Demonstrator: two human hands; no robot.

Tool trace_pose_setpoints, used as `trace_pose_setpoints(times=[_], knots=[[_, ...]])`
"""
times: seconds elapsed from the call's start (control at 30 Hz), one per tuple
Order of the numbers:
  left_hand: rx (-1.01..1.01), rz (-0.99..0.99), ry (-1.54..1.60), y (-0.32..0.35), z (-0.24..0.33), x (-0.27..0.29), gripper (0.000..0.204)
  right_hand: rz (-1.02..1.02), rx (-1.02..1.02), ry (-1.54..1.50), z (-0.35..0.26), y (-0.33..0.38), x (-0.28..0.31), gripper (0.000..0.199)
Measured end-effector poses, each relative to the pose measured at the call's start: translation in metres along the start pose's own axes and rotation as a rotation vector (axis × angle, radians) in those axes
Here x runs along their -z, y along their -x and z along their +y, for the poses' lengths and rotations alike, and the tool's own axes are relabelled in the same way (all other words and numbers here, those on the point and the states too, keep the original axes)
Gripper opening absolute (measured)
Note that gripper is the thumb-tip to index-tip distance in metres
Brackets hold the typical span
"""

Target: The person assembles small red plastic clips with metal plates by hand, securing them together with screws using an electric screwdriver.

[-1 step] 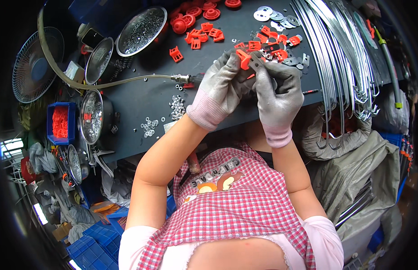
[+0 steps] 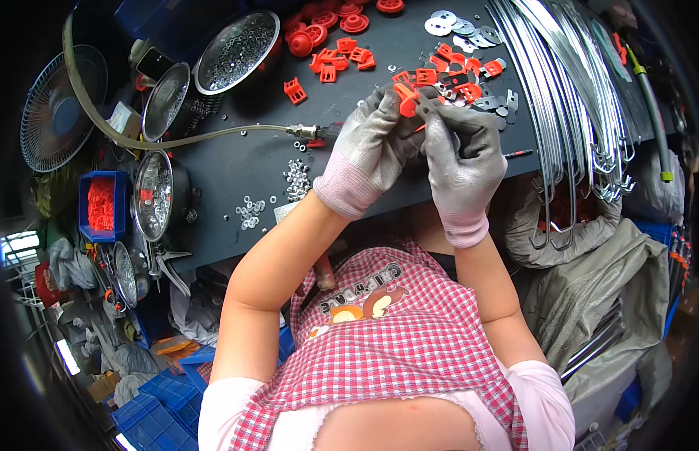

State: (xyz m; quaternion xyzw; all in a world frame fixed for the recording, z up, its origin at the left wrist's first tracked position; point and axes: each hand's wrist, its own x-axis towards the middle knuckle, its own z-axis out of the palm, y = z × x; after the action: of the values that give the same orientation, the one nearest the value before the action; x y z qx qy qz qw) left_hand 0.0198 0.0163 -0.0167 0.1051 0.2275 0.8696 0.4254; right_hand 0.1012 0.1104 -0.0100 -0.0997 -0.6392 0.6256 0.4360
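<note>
In a grey-white work glove with a pink cuff, my left hand [image 2: 368, 154] is closed on a red plastic clip [image 2: 406, 100] above the bench. My right hand [image 2: 463, 154], gloved the same way, pinches a small dark metal plate [image 2: 425, 110] with holes. The plate's end meets the right side of the red clip; my fingers hide whether it sits inside. Just beyond both hands lies a pile of red plastic clips [image 2: 468, 92] mixed with flat metal plates [image 2: 486, 103].
Steel bowls of small hardware [image 2: 238, 56] line the left. An air hose [image 2: 214, 134] crosses to a tool behind my left hand. Nuts [image 2: 297, 180] and washers [image 2: 250, 212] lie nearer. Long hooked metal rods [image 2: 545, 98] fill the right; red wheels [image 2: 354, 22] sit at the back.
The metal plate has shifted slightly against the red clip, and less of it shows. My right hand has moved a little to the left; my left hand has hardly moved.
</note>
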Motion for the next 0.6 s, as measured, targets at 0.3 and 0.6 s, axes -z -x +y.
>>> trace_pose_setpoints(times=[0.3, 0.6], knots=[[-0.159, 0.232, 0.095, 0.003, -0.006, -0.006, 0.024, -0.078, 0.445, 0.462, 0.005, 0.005, -0.004, 0.019], [-0.39, 0.359, -0.281, -0.002, -0.005, -0.012, 0.033, -0.116, 0.275, 0.396, 0.004, -0.012, -0.01, 0.01]])
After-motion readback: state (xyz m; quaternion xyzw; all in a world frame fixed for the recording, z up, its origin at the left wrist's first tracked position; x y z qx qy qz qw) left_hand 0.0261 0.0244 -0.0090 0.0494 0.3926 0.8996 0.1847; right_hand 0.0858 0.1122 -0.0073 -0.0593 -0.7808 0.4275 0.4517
